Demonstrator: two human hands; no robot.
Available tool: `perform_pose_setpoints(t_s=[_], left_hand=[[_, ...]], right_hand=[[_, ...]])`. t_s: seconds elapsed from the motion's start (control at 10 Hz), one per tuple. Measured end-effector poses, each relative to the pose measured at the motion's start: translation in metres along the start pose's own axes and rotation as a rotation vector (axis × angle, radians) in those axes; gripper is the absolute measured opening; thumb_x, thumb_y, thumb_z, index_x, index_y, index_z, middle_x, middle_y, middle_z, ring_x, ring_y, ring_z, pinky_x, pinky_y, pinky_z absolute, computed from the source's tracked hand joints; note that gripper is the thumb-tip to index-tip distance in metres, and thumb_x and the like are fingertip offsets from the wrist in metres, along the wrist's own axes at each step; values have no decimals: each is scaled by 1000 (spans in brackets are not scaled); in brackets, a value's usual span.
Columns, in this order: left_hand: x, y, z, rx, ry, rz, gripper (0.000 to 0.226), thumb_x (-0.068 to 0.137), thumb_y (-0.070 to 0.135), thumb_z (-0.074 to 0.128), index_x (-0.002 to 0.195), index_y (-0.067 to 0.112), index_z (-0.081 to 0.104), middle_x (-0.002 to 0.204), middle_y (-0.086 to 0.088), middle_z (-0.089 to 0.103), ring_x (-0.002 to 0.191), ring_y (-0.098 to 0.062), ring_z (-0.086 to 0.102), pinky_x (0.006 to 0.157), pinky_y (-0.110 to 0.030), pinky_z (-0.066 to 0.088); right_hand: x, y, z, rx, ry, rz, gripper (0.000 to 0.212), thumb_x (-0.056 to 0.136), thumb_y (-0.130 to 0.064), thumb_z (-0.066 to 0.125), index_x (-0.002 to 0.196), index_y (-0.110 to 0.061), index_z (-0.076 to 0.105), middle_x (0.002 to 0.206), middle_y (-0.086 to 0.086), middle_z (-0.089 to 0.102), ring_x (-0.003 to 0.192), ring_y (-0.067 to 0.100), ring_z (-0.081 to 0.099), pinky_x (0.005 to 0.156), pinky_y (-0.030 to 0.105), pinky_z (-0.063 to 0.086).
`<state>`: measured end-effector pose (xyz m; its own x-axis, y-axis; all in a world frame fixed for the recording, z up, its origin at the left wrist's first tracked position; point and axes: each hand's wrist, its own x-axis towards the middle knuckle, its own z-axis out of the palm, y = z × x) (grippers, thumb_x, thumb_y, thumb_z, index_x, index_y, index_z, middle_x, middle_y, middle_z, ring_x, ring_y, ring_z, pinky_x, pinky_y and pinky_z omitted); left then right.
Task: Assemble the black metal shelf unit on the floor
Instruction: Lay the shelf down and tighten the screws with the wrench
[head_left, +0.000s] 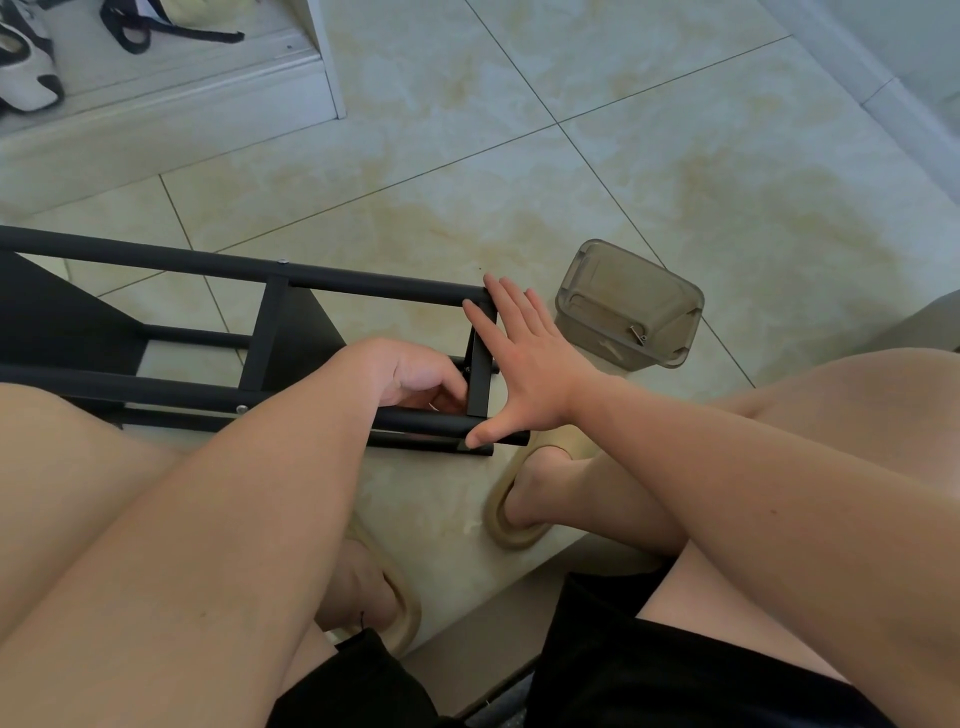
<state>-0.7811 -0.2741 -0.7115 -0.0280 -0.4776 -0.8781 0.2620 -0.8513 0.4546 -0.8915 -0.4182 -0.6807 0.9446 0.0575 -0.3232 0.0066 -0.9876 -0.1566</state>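
Observation:
The black metal shelf unit (228, 270) lies on its side on the tiled floor, its round tubes running left to right and black shelf panels between them. My right hand (519, 364) is spread flat with straight fingers against the frame's right end, thumb on the near tube. My left hand (410, 376) reaches inside the frame beside the end crossbar (480, 379), fingers curled around something small and metallic; what it is I cannot make out.
A translucent grey plastic box (631, 306) with a small metal part inside stands on the floor just right of the frame. My feet in tan slippers (511, 514) rest below the frame. Shoes sit on a white shelf (171, 93) at the top left.

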Motion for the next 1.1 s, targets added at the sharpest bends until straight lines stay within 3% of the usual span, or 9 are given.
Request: perform_pose_setpoints(t_s=[0.1, 0.2, 0.4, 0.5, 0.6, 0.7, 0.8, 1.0, 1.1], left_hand=[[3, 0, 1, 23, 63, 15, 13, 90, 10, 62, 82, 10, 72, 77, -6, 66, 75, -21, 60, 76, -32, 50], [6, 1, 2, 57, 77, 50, 14, 92, 5, 59, 87, 11, 71, 68, 0, 69, 67, -15, 62, 65, -23, 50], [2, -1, -1, -5, -4, 29, 23, 92, 3, 55, 96, 9, 77, 99, -12, 74, 89, -22, 68, 85, -31, 55], [2, -1, -1, -22, -4, 2, 23, 92, 10, 57, 82, 12, 78, 86, -6, 73, 76, -18, 69, 73, -27, 52], [5, -1, 1, 39, 52, 18, 10, 91, 10, 61, 88, 9, 70, 80, -6, 65, 72, -19, 60, 73, -27, 48], [7, -1, 3, 11, 35, 38, 14, 92, 4, 58, 97, 9, 70, 80, -6, 68, 78, -21, 62, 78, -29, 49], [5, -1, 2, -9, 40, 55, 21, 91, -2, 56, 98, 9, 72, 86, -10, 71, 84, -24, 65, 84, -34, 52], [5, -2, 1, -49, 47, 78, 33, 90, -8, 52, 118, 1, 67, 122, -24, 65, 105, -31, 61, 107, -45, 44], [5, -2, 1, -44, 10, 38, 33, 91, -2, 54, 122, 0, 66, 117, -22, 65, 106, -32, 60, 108, -45, 43]], right_hand=[[0, 0, 0, 1, 1, -2, 152, 53, -97, 59, 162, -12, -6, 164, 20, -24, 152, 32, -24, 120, 41, -22], [0, 1, -1, 12, -2, -1, 152, 53, -96, 59, 162, -12, -6, 164, 20, -24, 152, 32, -24, 120, 41, -22], [0, 0, -1, 10, -2, -2, 152, 54, -97, 59, 162, -12, -6, 164, 20, -24, 152, 32, -24, 121, 42, -21], [0, 1, -1, 13, 1, -4, 153, 53, -96, 60, 162, -12, -6, 164, 20, -24, 152, 32, -24, 120, 42, -22], [-1, 0, -1, 18, 2, -5, 153, 53, -96, 61, 162, -11, -5, 164, 20, -24, 152, 32, -24, 120, 41, -22], [-1, 0, -1, 22, 1, -4, 153, 53, -96, 62, 162, -11, -5, 164, 20, -24, 153, 32, -24, 120, 41, -22], [-1, 0, -1, 25, 1, -6, 153, 53, -96, 61, 162, -12, -5, 164, 20, -24, 152, 32, -24, 118, 39, -24], [0, 0, -1, 19, -3, -3, 153, 54, -97, 60, 162, -12, -7, 164, 19, -25, 152, 32, -24, 120, 40, -23], [0, 0, -1, 14, -3, -5, 152, 54, -97, 60, 162, -12, -6, 164, 20, -25, 152, 32, -24, 120, 41, -22]])
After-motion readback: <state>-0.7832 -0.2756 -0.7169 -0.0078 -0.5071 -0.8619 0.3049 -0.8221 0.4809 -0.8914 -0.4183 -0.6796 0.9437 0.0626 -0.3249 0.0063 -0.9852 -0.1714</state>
